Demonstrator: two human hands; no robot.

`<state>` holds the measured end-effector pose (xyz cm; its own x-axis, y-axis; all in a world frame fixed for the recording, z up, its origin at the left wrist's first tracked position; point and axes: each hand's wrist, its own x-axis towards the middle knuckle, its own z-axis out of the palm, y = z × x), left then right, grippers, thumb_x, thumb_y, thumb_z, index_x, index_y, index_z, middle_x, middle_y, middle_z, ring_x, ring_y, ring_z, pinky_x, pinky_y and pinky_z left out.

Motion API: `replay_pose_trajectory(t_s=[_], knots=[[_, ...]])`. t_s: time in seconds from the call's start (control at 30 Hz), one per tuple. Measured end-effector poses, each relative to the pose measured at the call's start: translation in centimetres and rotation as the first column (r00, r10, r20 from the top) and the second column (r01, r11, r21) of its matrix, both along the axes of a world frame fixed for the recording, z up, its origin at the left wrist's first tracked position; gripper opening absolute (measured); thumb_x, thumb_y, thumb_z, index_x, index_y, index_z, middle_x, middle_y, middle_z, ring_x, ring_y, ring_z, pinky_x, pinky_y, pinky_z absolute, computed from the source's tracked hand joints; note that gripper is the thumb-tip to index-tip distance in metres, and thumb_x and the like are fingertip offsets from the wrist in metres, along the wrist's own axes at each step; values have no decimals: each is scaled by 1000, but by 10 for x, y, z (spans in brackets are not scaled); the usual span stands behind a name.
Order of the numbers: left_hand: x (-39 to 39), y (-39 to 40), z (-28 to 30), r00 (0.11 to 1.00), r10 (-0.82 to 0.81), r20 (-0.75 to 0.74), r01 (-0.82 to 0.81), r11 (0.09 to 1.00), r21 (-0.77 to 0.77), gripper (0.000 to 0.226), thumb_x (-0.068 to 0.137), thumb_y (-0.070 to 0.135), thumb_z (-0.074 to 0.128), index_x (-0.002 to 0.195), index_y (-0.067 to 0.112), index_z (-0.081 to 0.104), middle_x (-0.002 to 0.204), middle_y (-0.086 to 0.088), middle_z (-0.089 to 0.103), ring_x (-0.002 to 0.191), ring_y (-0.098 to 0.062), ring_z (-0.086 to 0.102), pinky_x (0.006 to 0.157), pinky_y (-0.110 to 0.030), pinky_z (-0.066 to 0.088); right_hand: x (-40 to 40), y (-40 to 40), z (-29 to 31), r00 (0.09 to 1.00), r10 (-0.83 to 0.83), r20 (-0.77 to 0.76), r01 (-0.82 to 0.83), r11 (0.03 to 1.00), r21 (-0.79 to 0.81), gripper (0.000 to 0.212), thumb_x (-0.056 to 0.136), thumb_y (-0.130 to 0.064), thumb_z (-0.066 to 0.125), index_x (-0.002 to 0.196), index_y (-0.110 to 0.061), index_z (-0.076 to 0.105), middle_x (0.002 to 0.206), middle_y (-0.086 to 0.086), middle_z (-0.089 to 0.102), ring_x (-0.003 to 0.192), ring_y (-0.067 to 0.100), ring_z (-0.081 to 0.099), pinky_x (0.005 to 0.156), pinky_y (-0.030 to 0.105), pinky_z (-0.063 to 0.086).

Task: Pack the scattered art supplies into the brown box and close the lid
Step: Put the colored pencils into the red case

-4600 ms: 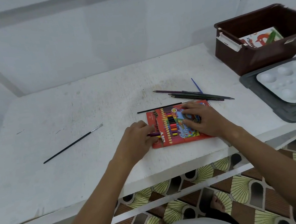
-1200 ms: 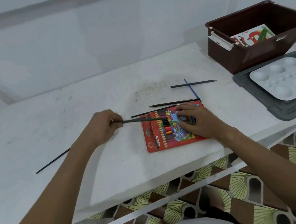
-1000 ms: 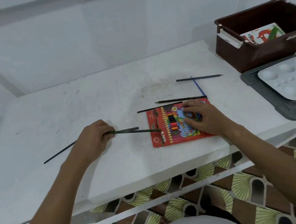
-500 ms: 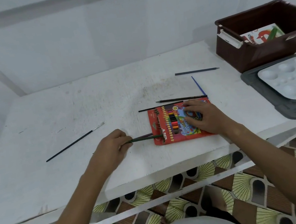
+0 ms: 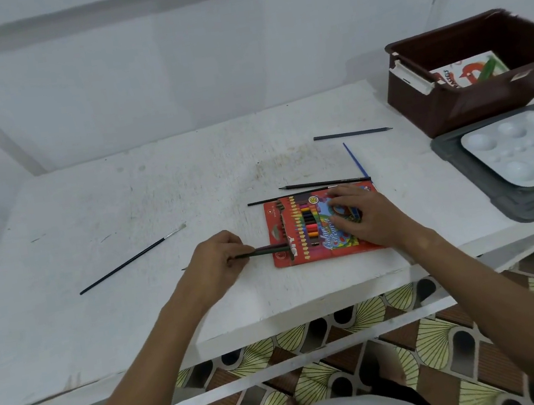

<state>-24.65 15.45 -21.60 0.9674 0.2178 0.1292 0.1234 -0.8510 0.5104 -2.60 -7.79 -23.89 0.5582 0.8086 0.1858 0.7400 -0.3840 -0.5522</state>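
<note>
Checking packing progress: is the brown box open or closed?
Open. The brown box has no lid on top; its inside and a printed booklet show. A grey lid lies beside it.

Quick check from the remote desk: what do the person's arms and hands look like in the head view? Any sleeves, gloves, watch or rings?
Both forearms are bare right down to the frame's lower edge, with no sleeves in sight. The left hand and right hand wear no gloves. No watch, band or cable shows at either wrist, and no ring is visible on the fingers, though some are partly hidden.
</note>
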Motion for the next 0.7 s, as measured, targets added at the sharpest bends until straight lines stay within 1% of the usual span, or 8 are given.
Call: replay_pose_trajectory(t_s=[0.1, 0.17, 0.3, 0.4, 0.47, 0.5, 0.6, 0.7], knots=[[8, -6, 2, 997, -41, -58, 44, 998, 44, 26, 85, 11, 69, 112, 13, 71, 101, -4, 64, 81, -12, 56, 67, -1, 31, -1, 0, 1, 1000, 2, 3, -2, 1000, 5, 42, 88, -32, 63, 125, -11, 60, 138, 2, 51, 130, 12, 43, 102, 25, 38], [16, -11, 3, 996, -42, -78, 46, 997, 57, 29, 89, 14, 64, 118, 14, 67, 108, -5, 62, 90, -17, 58, 71, -8, 33, -1, 1, 2, 1000, 4, 5, -4, 1000, 11, 42, 88, -31, 64, 125, -10, 60, 137, 3, 52, 129, 12, 43, 100, 22, 37], [32, -32, 7, 987, -95, -131, 98, 995, 11, 37, 95, 13, 53, 131, 17, 57, 122, -1, 53, 108, -12, 50, 85, -13, 35, 1, 0, 0, 1000, 10, 7, -10, 1000, 16, 41, 88, -31, 64, 124, -10, 61, 137, 3, 52, 128, 10, 43, 100, 21, 36], [35, -42, 10, 982, -145, -123, 142, 989, -35, 41, 91, 16, 57, 132, 15, 56, 127, 0, 51, 113, -10, 44, 94, -20, 37, 1, 1, 0, 1000, 14, 16, -14, 999, 34, 40, 88, -29, 64, 122, -9, 62, 136, 3, 53, 125, 4, 40, 100, 19, 34], [33, -40, 8, 985, -119, -126, 119, 993, -7, 42, 90, 19, 59, 132, 17, 56, 132, 0, 52, 119, -16, 42, 101, -27, 36, 1, 0, -1, 1000, 15, 17, -16, 999, 40, 40, 88, -29, 65, 122, -10, 62, 136, 3, 53, 125, 3, 39, 101, 20, 33], [31, -37, 7, 987, -101, -123, 102, 995, -1, 42, 89, 19, 60, 132, 18, 56, 133, 0, 52, 122, -17, 42, 102, -27, 35, 1, 0, -1, 1000, 14, 15, -15, 999, 41, 40, 87, -29, 65, 122, -10, 62, 136, 3, 53, 125, 3, 39, 101, 20, 33], [22, -26, 7, 995, -30, -92, 31, 1000, 3, 45, 86, 21, 65, 130, 17, 57, 129, -1, 54, 118, -17, 47, 97, -24, 36, 2, 0, -2, 1000, 14, 17, -15, 999, 38, 40, 88, -30, 65, 123, -11, 61, 136, 3, 53, 125, 2, 38, 100, 20, 34], [11, -8, 8, 990, 87, -112, -81, 995, 63, 39, 84, 28, 67, 121, 18, 63, 119, 0, 58, 108, -18, 52, 94, -40, 43, 2, 0, -2, 1000, 13, 7, -13, 999, 38, 41, 88, -31, 65, 124, -12, 61, 137, 2, 52, 125, 2, 38, 99, 19, 35]])
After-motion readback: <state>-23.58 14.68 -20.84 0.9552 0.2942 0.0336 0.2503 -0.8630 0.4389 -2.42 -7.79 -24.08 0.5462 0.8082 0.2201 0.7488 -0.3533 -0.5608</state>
